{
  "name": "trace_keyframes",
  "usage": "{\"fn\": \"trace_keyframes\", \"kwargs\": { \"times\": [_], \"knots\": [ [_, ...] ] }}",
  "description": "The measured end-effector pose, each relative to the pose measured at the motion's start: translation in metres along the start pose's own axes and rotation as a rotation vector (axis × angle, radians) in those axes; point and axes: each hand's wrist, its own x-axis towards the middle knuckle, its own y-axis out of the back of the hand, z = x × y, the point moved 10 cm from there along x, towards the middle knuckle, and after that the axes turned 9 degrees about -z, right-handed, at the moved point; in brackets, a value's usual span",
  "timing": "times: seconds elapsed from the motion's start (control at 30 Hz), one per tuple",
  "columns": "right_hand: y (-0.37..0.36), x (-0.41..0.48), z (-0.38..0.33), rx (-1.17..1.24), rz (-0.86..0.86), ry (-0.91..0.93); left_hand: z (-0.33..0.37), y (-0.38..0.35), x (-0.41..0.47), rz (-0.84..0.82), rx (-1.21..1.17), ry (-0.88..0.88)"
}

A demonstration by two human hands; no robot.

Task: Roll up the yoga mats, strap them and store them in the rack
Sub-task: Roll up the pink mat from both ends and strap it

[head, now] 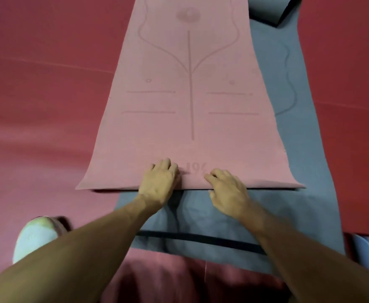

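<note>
The pink mat (pixel 190 127) lies flat on a grey mat (pixel 299 171), stretching away from the person. Digits near its close edge read roughly "196", partly blurred. The left hand (pixel 159 182) and right hand (pixel 228 191) grip that edge with curled fingers. A black strap (pixel 201 238) crosses the grey mat nearer the person, and red floor (pixel 37 106) lies open on both sides.

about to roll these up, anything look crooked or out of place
The pink mat lies on top of the grey mat, shifted left so its left edge overhangs the red floor. A black strap lies loose across the grey mat's near end.
</note>
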Motion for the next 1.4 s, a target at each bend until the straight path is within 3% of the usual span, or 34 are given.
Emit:
{"fn": "trace_keyframes", "kwargs": {
  "times": [0.1,0.3,0.5,0.57,0.83,1.13,1.4],
  "knots": [
    [-0.001,0.007,0.001,-0.025,0.069,0.000,-0.015,0.005,0.014,0.129,-0.026,0.073],
    [-0.007,0.016,-0.006,-0.073,0.179,-0.029,0.001,-0.006,0.004,0.232,0.047,-0.048],
    [-0.008,0.017,-0.008,-0.026,0.266,-0.009,0.001,-0.038,-0.008,-0.002,0.087,-0.141],
    [-0.007,0.019,-0.009,-0.016,0.262,-0.001,0.002,-0.037,-0.007,-0.014,0.082,-0.126],
    [-0.009,0.019,-0.024,-0.088,0.022,-0.031,0.007,-0.028,-0.014,-0.065,0.131,-0.159],
    [-0.050,0.007,-0.071,-0.085,-0.156,0.041,-0.027,-0.045,-0.057,-0.345,-0.052,-0.103],
    [-0.045,0.006,-0.065,0.085,-0.134,0.056,-0.029,-0.064,-0.062,-0.255,-0.111,-0.089]
  ]
}}
